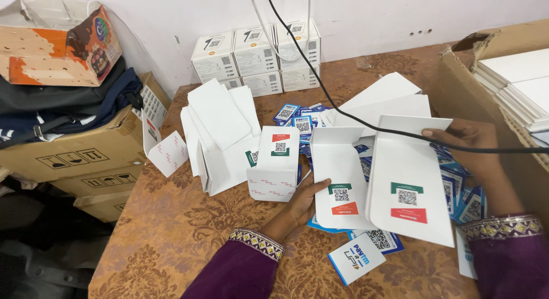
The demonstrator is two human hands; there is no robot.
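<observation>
While both hands work at the patterned brown tabletop [166, 230], the items lie as follows.

Left hand [300, 204]: purple sleeve with embroidered cuff. Fingers [318, 186] loosely spread, neither clenched nor gripping; fingertips rest on the lower edge of a flat white card sleeve [337, 173] with a green and red label and a square code. That sleeve lies on the table, its top flap raised.

Right hand [472, 144]: matching purple sleeve. Fingers curled, thumb on top, pinching the upper right corner of a larger white card sleeve [409, 179] with the same kind of label. This sleeve is tilted, its lower edge over the table, and lies just beside the first, overlapping its right edge.

Small folded white box [277, 164]: stands upright just left of the left hand, labelled on top.

Loose white folded sleeves [220, 127]: a heap further left, leaning on one another.

Blue and white code cards [300, 123]: scattered under and behind both sleeves; one blue and white card [356, 258] lies apart near the front edge.

Stack of white printed boxes [254, 56]: against the wall, well apart from the hands.

Black cable [343, 107]: runs from the top across the larger sleeve and the right hand.

Open brown carton [457, 76]: right edge, holding stacked white sheets.

Brown cartons [86, 153]: left of the table, dark cloth bag on top.
</observation>
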